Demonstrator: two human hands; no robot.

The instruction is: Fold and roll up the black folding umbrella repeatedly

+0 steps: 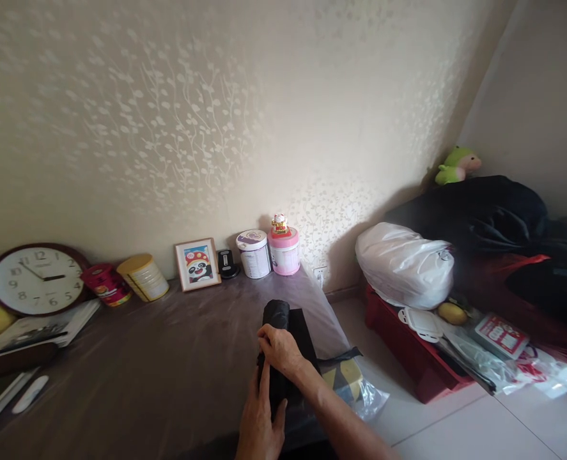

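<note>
1. Wall [321, 140]: is forming the bkgd; paper is showing a pale leaf-&-vine pattern w/ patchy sheen.
2. Worktop [168, 364]: is spanning the foreground; its smooth grey-brown cover is reflecting light softly.
3. Red box [396, 351]: is standing on the floor, R of worktop; straight-walled, prob. rigid plastic. White plastic bag [401, 268], thin & creased, is bulging above its far part.
4. Clock [38, 282]: round, dark-rimmed, is leaning near the wall, far L.
5. Black roll [276, 312]: is lying lengthwise at the worktop's R side, held in both hands (contact w/ cover hidden). Matte, wrinkled at far end, prob. soft fabric. Flat black piece [304, 329], straight-edged, is lying just beside it.
6. L hand [261, 415]: is clamping the roll's near part, thumb on one side, fingers along the other.
7. R hand [282, 350]: is clamping across the roll's middle, fingertips meeting the L index finger. Step in hand, as judged: both hands are prob. pressing the roll into compact form. Next move is prob. calling for a steady L hold & even R pressure, w/o letting layers loosen.
8. Clear bag [373, 401]: crinkled, glossy film, is lying at worktop's R edge.
9. Cat figurine [279, 223]: small, rounded, is sitting atop a pink-lidded canister [286, 257].
</note>
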